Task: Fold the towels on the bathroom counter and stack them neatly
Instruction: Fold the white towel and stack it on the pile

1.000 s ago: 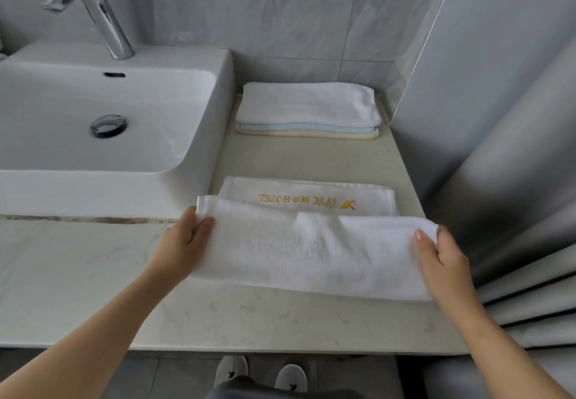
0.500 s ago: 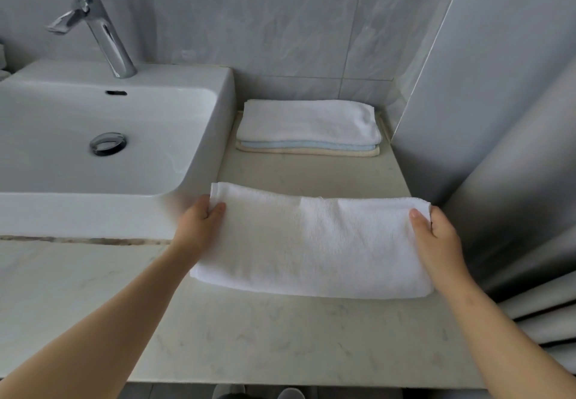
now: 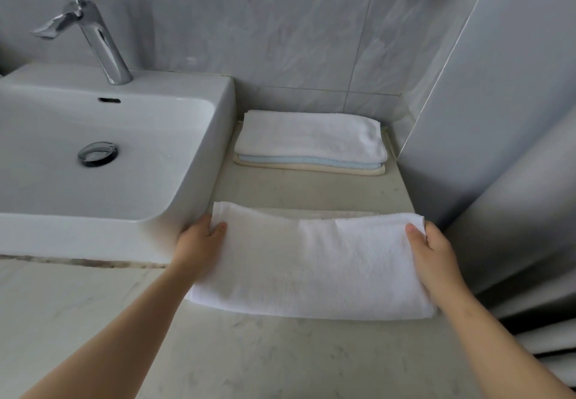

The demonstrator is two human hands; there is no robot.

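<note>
A white towel (image 3: 311, 261) lies folded lengthwise on the pale stone counter (image 3: 280, 358), right of the sink. My left hand (image 3: 199, 242) pinches its far left corner, thumb on top. My right hand (image 3: 431, 252) pinches its far right corner the same way. A thin strip of the lower layer shows along the far edge. Behind it, against the wall, sits a stack of three folded towels (image 3: 311, 140): white on top, light blue in the middle, cream at the bottom.
A white basin (image 3: 109, 161) with a chrome tap (image 3: 90, 30) fills the left side, its corner touching my left hand. A grey wall panel (image 3: 498, 118) and grey curtain folds (image 3: 542, 274) close off the right. Tiled wall stands behind the stack.
Both hands carried the near edge of the towel away from me over the far half, covering the gold lettering. The fold now lies nearly flat on the counter.
</note>
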